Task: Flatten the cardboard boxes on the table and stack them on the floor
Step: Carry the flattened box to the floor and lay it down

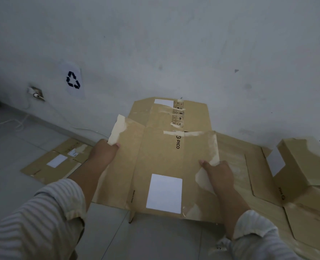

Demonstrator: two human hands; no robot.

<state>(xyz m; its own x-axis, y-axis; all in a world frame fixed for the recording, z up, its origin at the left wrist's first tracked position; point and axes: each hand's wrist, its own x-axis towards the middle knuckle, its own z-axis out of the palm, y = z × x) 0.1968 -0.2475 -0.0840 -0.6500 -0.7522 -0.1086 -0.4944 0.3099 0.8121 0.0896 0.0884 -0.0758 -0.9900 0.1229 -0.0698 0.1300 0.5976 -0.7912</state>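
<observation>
I hold a flattened brown cardboard box with a white label and "PICO" print out in front of me, above the floor. My left hand grips its left flap near the taped edge. My right hand grips its right flap, thumb on top. Behind it another flattened box leans toward the wall. A small flattened box lies on the grey floor at the left. At the right a box that still has its shape rests on more flat cardboard.
A white wall stands close ahead, with a recycling-symbol sheet and a socket with white cables trailing along the floor at the left. Grey floor tiles show below the held box.
</observation>
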